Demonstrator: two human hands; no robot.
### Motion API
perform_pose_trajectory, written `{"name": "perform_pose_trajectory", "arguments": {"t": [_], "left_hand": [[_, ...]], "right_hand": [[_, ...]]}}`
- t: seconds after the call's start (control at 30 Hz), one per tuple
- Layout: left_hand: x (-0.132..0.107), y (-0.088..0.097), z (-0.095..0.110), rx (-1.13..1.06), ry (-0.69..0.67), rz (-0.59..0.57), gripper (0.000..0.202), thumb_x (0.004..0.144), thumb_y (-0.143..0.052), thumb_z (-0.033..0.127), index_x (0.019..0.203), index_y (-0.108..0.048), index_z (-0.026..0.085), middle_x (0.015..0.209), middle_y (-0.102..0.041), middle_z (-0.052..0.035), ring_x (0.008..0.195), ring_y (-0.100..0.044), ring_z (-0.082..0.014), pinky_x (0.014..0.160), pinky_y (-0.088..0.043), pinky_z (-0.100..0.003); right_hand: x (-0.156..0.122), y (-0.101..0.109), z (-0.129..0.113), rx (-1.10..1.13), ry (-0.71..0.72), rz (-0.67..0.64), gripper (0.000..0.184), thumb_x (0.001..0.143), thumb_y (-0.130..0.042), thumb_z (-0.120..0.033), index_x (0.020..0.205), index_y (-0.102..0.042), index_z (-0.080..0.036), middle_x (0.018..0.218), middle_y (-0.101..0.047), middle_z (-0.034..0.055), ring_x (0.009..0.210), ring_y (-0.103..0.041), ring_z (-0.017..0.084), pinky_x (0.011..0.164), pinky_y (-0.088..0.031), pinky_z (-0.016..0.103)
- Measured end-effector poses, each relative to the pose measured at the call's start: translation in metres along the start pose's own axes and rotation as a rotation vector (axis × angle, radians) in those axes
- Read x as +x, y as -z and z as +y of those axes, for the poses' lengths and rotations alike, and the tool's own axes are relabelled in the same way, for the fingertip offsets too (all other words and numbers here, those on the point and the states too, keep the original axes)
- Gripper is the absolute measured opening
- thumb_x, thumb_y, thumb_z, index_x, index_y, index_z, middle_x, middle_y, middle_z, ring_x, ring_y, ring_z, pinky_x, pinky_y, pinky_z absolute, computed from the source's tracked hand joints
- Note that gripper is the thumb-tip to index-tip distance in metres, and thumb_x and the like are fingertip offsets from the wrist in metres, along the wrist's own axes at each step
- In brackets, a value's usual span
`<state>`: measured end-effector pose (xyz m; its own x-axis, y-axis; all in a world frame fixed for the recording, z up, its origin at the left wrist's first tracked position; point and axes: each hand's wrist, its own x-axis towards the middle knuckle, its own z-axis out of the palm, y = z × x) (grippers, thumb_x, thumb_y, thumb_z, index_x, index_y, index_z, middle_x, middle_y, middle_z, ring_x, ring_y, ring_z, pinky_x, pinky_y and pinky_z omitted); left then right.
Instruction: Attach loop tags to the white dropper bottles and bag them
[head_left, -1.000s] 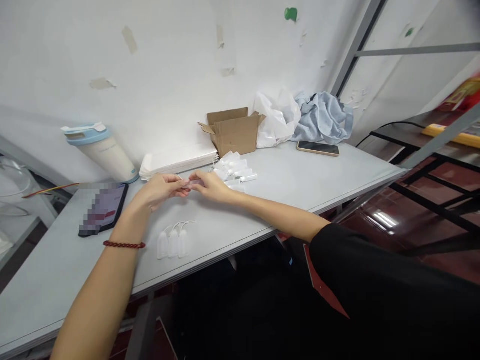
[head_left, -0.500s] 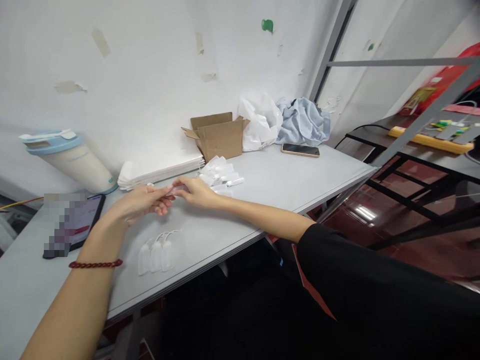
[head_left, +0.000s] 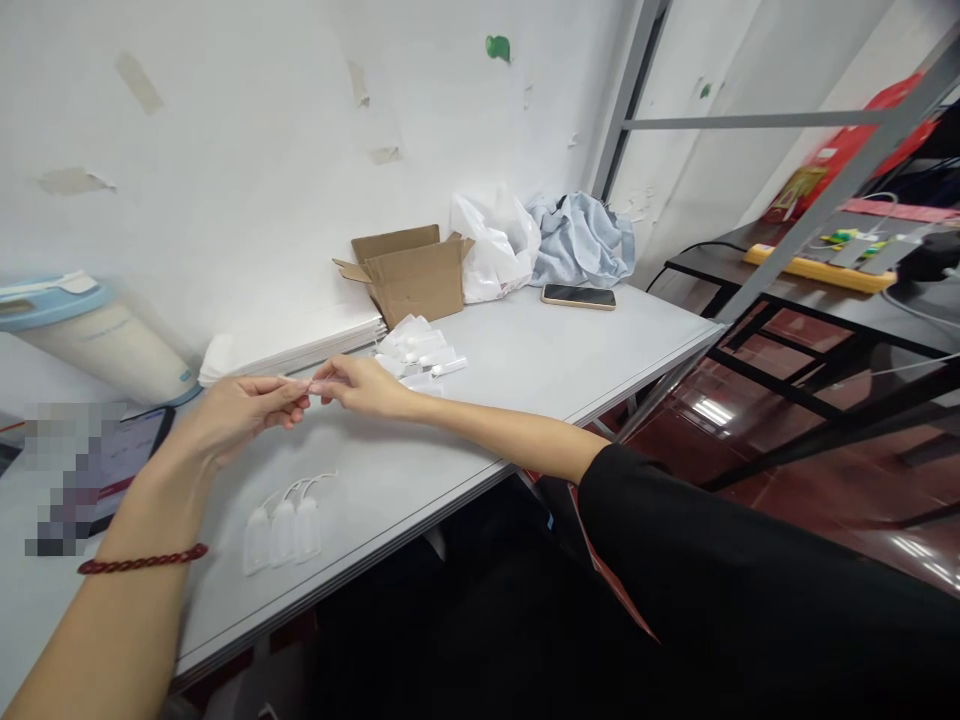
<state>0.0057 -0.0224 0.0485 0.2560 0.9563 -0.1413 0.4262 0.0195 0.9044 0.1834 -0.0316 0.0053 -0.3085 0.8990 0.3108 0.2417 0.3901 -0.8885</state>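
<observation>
My left hand (head_left: pixel 251 408) and my right hand (head_left: pixel 364 386) meet fingertip to fingertip above the table. Both are closed in a pinch. Something small and pale sits between the fingertips, mostly hidden and too small to name. Below the left hand, three translucent white pouch-like pieces (head_left: pixel 283 532) with thin curved white strands at their tops lie side by side. Beyond the right hand is a pile of similar translucent pieces (head_left: pixel 412 345), some with white tube-like ends.
An open cardboard box (head_left: pixel 417 280), a white plastic bag (head_left: pixel 495 245) and a light blue cloth (head_left: pixel 581 240) stand along the wall. Nearby lies a phone (head_left: pixel 577 296). To the left are a stack of white sheets (head_left: pixel 300 345), a blue-lidded cup (head_left: pixel 112 335) and a tablet-like screen (head_left: pixel 131 465).
The view has swung slightly right, so everything sits further left. Both hands stay pinched together, with the fingertips shifted a little on the small pale thing.
</observation>
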Motion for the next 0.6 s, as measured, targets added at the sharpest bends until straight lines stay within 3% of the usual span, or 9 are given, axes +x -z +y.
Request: {"name": "perform_pose_trajectory", "arguments": {"t": [0.23, 0.4, 0.5, 0.6], "left_hand": [[0.001, 0.006, -0.001, 0.042, 0.102, -0.068, 0.026, 0.056, -0.085, 0.044, 0.069, -0.076, 0.023, 0.066, -0.064, -0.0004, 0.059, -0.051, -0.0124, 0.056, -0.046, -0.022], [-0.006, 0.0, 0.008, 0.054, 0.013, -0.011, 0.023, 0.053, -0.084, 0.041, 0.062, -0.074, 0.022, 0.062, -0.061, 0.0001, 0.06, -0.048, -0.0129, 0.057, -0.044, -0.024], [-0.009, -0.003, 0.012, 0.017, -0.032, 0.039, 0.023, 0.051, -0.085, 0.037, 0.063, -0.075, 0.021, 0.069, -0.065, -0.0017, 0.066, -0.05, -0.0138, 0.058, -0.043, -0.023], [-0.009, -0.005, 0.011, -0.057, -0.05, 0.008, 0.026, 0.055, -0.084, 0.039, 0.068, -0.075, 0.018, 0.076, -0.068, -0.0047, 0.069, -0.052, -0.0143, 0.061, -0.046, -0.024]], "right_hand": [[0.001, -0.001, -0.002, 0.022, -0.001, -0.029, 0.005, 0.091, -0.06, -0.022, 0.092, -0.058, -0.018, 0.071, -0.064, -0.0043, 0.065, -0.058, 0.007, 0.065, -0.042, 0.02], [0.0, 0.0, 0.0, 0.088, -0.039, -0.027, 0.013, 0.09, -0.063, -0.028, 0.094, -0.056, -0.017, 0.069, -0.064, -0.005, 0.06, -0.055, 0.007, 0.064, -0.044, 0.02], [0.0, 0.001, 0.002, 0.167, -0.041, -0.039, 0.022, 0.088, -0.065, -0.034, 0.098, -0.055, -0.018, 0.069, -0.064, -0.0048, 0.054, -0.051, 0.006, 0.058, -0.043, 0.019], [0.001, 0.002, 0.002, 0.23, -0.068, -0.038, 0.023, 0.087, -0.066, -0.033, 0.097, -0.053, -0.018, 0.067, -0.063, -0.0056, 0.052, -0.049, 0.006, 0.055, -0.042, 0.019]]}}
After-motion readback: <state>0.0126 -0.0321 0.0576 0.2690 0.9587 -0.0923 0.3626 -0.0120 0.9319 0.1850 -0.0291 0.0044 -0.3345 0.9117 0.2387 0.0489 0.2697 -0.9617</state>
